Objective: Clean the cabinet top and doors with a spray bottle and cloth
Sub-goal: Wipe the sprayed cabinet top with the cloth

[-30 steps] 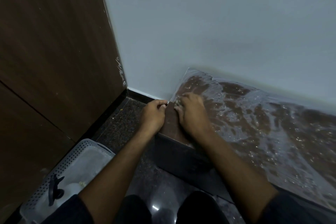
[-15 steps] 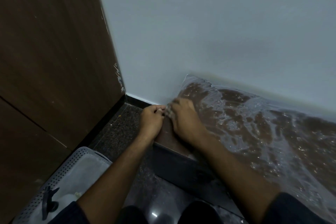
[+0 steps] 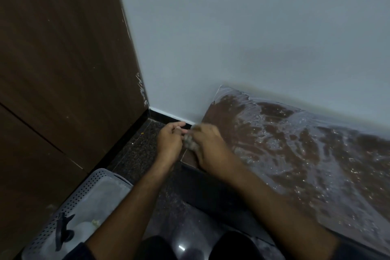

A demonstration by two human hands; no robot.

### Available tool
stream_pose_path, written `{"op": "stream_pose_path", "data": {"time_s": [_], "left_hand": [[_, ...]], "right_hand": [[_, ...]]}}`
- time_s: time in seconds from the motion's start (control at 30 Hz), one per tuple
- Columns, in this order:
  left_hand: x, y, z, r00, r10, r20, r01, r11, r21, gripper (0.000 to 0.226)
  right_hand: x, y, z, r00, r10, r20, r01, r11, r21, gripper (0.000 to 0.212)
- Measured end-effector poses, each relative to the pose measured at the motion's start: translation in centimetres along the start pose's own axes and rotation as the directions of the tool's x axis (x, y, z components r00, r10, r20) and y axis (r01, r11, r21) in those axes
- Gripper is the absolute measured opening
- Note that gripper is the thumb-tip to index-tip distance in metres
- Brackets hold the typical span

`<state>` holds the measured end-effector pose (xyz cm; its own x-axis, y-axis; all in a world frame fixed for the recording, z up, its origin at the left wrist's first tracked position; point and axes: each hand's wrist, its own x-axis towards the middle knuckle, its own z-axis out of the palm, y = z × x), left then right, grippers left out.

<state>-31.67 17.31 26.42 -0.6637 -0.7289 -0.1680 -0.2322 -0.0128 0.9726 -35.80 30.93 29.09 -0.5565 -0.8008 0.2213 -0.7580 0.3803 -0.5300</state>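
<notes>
Cabinet top (image 3: pixel 306 154): lying to the right, running along the wall (image 3: pixel 232 27) behind it.
Plastic film (image 3: pixel 316 133): lying spread over the cabinet top.
Wooden panel (image 3: pixel 52 59): standing to the left, meeting the wall in the corner.
Floor (image 3: pixel 139 145): stretching between the panel and the cabinet.
Basket (image 3: pixel 88 192): sitting on the floor at lower left, beside the panel.
Spray bottle (image 3: pixel 69 232): lying inside the basket.
Hands: the left (image 3: pixel 169 140) hovering over the floor just off the cabinet's left edge, the right (image 3: pixel 207 143) reaching over that edge, the two touching.
</notes>
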Motion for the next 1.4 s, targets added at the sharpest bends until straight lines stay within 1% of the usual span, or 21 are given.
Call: {"op": "stream_pose_path", "data": {"time_s": [0.07, 0.13, 0.17, 0.23, 0.3, 0.33, 0.4, 0.47, 0.5, 0.57, 0.63, 0.7, 0.73, 0.8, 0.87, 0.97, 1.07, 1.13, 1.23, 1.3, 1.4], "left_hand": [[-0.4, 0.1, 0.1, 1.000, 0.009, 0.007, -0.009, 1.000, 0.023, 0.028], [-0.9, 0.1, 0.0, 0.999, 0.013, 0.032, -0.014, 0.999, 0.044, 0.026], [-1.0, 0.1, -0.1, 0.999, 0.022, 0.043, -0.024, 0.998, 0.054, 0.025], [-1.1, 0.3, -0.5, 0.997, 0.056, 0.054, -0.061, 0.994, 0.085, 0.022], [-1.3, 0.5, -1.1, 0.994, 0.084, 0.065, -0.092, 0.987, 0.130, 0.021], [-1.4, 0.6, -1.2, 0.993, 0.096, 0.075, -0.106, 0.983, 0.150, 0.020], [-1.8, 0.7, -1.4, 0.989, 0.114, 0.095, -0.131, 0.971, 0.199, 0.021], [-2.0, 0.6, -1.5, 0.980, 0.170, 0.105, -0.192, 0.945, 0.266, 0.021], [-2.2, 0.6, -1.6, 0.972, 0.203, 0.116, -0.229, 0.927, 0.298, 0.021], [-2.4, 0.4, -1.6, 0.954, 0.264, 0.144, -0.297, 0.896, 0.329, 0.020], [-2.8, 0.4, -1.4, 0.935, 0.317, 0.162, -0.355, 0.865, 0.355, 0.018], [-3.0, 0.6, -1.1, 0.921, 0.349, 0.174, -0.389, 0.836, 0.386, 0.019], [-3.0, 0.6, -0.9, 0.923, 0.346, 0.168, -0.385, 0.840, 0.383, 0.019], [-3.1, 0.6, -0.7, 0.940, 0.308, 0.146, -0.340, 0.880, 0.333, 0.021], [-3.2, 0.7, -0.5, 0.954, 0.269, 0.133, -0.296, 0.912, 0.283, 0.022], [-3.3, 0.9, -0.8, 0.953, 0.275, 0.129, -0.302, 0.908, 0.291, 0.024], [-3.2, 1.1, -1.1, 0.955, 0.287, 0.076, -0.296, 0.902, 0.316, 0.026], [-3.2, 1.1, -1.4, 0.933, 0.354, 0.061, -0.349, 0.854, 0.386, 0.024], [-3.8, 1.0, -0.9, 0.846, 0.509, 0.158, -0.514, 0.704, 0.490, 0.020], [-4.5, 0.9, 0.2, 0.778, 0.573, 0.260, -0.614, 0.603, 0.509, 0.017], [-5.5, 1.0, 1.8, 0.728, 0.572, 0.379, -0.683, 0.555, 0.475, 0.017]], "right_hand": [[-2.8, -1.6, 0.5, 0.994, -0.076, 0.077, 0.076, 0.997, 0.000, 0.043], [-3.3, -0.6, 0.4, 0.993, -0.090, 0.083, 0.091, 0.996, -0.020, 0.043], [-2.7, 0.2, 0.1, 0.996, -0.062, 0.057, 0.064, 0.997, -0.032, 0.043], [-0.7, 1.6, -0.3, 0.998, 0.045, -0.045, -0.047, 0.997, -0.061, 0.038], [0.3, 1.0, -0.1, 0.985, 0.134, -0.112, -0.142, 0.987, -0.074, 0.035], [0.1, 0.2, 0.3, 0.985, 0.128, -0.117, -0.136, 0.988, -0.066, 0.034], [-2.0, -1.8, 1.2, 0.997, 0.045, -0.067, -0.047, 0.999, -0.027, 0.036], [-4.6, -2.4, 1.1, 0.999, -0.041, -0.011, 0.041, 0.999, -0.018, 0.043], [-5.2, -1.8, 0.7, 0.999, -0.044, -0.006, 0.043, 0.999, -0.032, 0.046], [-5.0, 0.2, -0.3, 0.998, 0.034, -0.045, -0.036, 0.998, -0.054, 0.047], [-3.5, 2.0, -1.0, 0.983, 0.129, -0.130, -0.139, 0.988, -0.073, 0.043], [-2.8, 1.1, -0.8, 0.969, 0.183, -0.164, -0.197, 0.977, -0.077, 0.041], [-3.0, 0.0, -0.4, 0.974, 0.166, -0.157, -0.178, 0.982, -0.066, 0.039], [-4.5, -2.0, 0.4, 0.991, 0.076, -0.108, -0.081, 0.996, -0.036, 0.039], [-6.0, -2.9, 0.6, 0.998, 0.015, -0.064, -0.016, 1.000, -0.018, 0.043], [-4.4, -2.3, 1.0, 0.996, 0.046, -0.072, -0.048, 0.999, -0.019, 0.046], [-1.8, -2.5, 2.0, 0.993, 0.092, -0.076, -0.092, 0.996, -0.002, 0.047], [-2.3, -2.9, 1.8, 0.993, 0.088, -0.073, -0.090, 0.996, -0.015, 0.046], [-6.2, -1.7, 0.3, 0.993, 0.083, -0.089, -0.088, 0.995, -0.049, 0.048], [-9.4, -0.1, -1.0, 0.982, 0.137, -0.129, -0.149, 0.986, -0.080, 0.050], [-12.8, 2.0, -3.0, 0.948, 0.260, -0.183, -0.279, 0.956, -0.086, 0.044]]}}
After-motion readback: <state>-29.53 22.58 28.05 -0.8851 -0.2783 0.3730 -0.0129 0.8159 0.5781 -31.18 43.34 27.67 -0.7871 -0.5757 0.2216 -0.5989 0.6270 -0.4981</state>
